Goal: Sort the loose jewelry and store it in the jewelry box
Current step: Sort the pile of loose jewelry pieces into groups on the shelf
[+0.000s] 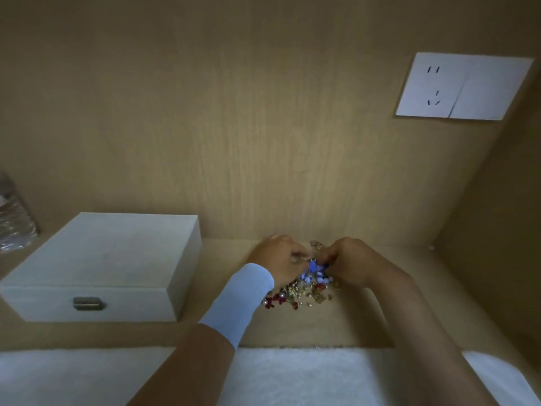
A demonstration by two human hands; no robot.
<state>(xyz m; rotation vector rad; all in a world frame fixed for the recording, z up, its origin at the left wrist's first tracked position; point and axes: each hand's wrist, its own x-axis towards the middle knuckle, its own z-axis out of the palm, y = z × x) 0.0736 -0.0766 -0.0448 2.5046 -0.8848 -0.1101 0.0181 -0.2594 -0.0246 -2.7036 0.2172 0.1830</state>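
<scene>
A tangled pile of loose jewelry [304, 291], with gold, red, blue and pearl-like pieces, lies on the wooden shelf near the back wall. My left hand [281, 257], with a pale blue wristband on the forearm, and my right hand [351, 259] meet over the far side of the pile. Both pinch at a blue beaded piece [314, 266] between their fingertips. The white jewelry box [111, 259] stands to the left with its lid down and a metal clasp [87, 303] on the front.
A crinkled clear plastic bottle [14, 218] stands at the far left behind the box. A white wall socket [462, 86] sits high on the back panel. A wooden side wall [497, 244] closes the right. White fluffy fabric [292, 376] covers the near edge.
</scene>
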